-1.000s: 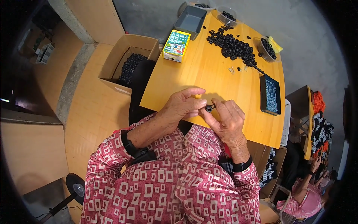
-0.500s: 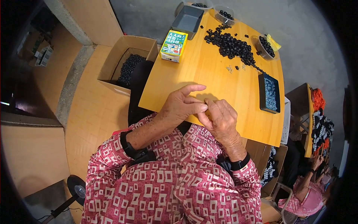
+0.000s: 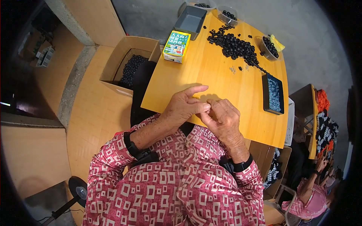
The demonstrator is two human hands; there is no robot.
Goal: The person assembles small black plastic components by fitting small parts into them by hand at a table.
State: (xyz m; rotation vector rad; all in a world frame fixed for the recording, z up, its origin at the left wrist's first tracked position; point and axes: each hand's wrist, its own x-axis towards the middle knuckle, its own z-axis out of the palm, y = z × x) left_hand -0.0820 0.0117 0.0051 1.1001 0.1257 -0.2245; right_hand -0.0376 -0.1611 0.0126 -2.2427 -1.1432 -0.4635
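Over the near edge of the yellow wooden table point(image 3: 166, 84), my two hands meet at the fingertips. My left hand point(image 3: 185, 103) pinches with thumb and a finger, its index finger stretched out above. Against it, my right hand point(image 3: 223, 117) is closed in a pinch too. Whatever sits between the fingertips is too small or too hidden to make out. Beyond the hands lies a pile of small black rings point(image 3: 235, 47). A black tray point(image 3: 273, 94) with many small pale pieces stands to the right.
A green and yellow carton point(image 3: 176, 46) and an empty grey tray point(image 3: 190, 22) stand far left. Clear bowls of black parts point(image 3: 269, 49) line the far side. Left of the table is a cardboard box point(image 3: 107, 71) of black pieces. Another person point(image 3: 311, 194) sits at right.
My hands stay in nearly the same place, fingertips still together. The right fingers have shifted very slightly; the view has moved a little.
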